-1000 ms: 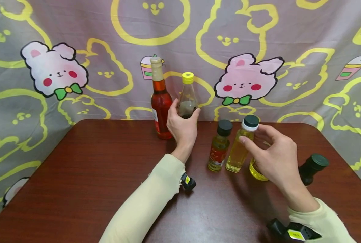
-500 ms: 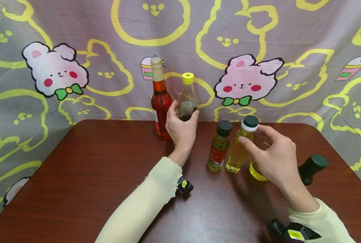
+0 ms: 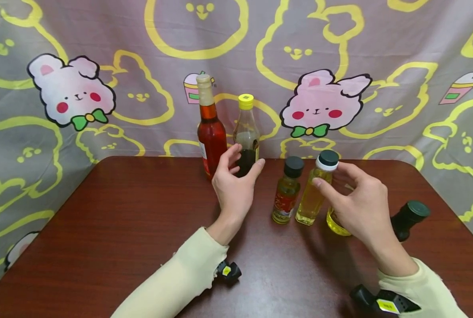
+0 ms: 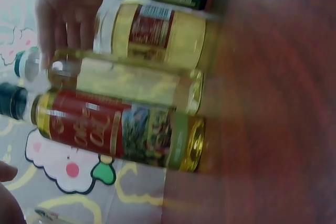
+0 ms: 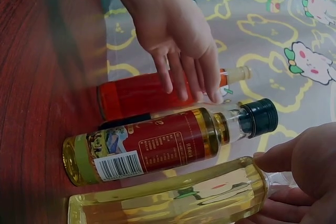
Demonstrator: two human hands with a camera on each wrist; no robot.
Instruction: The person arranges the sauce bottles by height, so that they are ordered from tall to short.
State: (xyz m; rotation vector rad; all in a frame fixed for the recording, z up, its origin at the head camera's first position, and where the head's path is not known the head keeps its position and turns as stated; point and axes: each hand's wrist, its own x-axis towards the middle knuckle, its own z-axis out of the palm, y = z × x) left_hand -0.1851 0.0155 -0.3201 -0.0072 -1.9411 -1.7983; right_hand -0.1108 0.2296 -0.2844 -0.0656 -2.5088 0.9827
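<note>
Head view: the left hand (image 3: pixel 234 190) is spread wide, thumb well apart from fingers, just in front of the yellow-capped bottle (image 3: pixel 247 160); I cannot tell whether they touch. Beyond it and to its left stands the red bottle (image 3: pixel 212 139), near the far edge of the table (image 3: pixel 137 221); a broad stretch of wood leaves the hand room leftward. The right hand (image 3: pixel 361 205) grips the pale oil bottle (image 3: pixel 312 198) by the neck, with the red-label bottle (image 3: pixel 286 201) close on its left, the round yellow bottle (image 3: pixel 337 225) partly behind it, and the dark green bottle (image 3: pixel 409 217) crowding its right.

Left wrist view: the right fingers reach the pale bottle's neck; narrow gaps part the row.

Right wrist view: the right thumb presses that neck; the left fingers hang straight before the red bottle.
</note>
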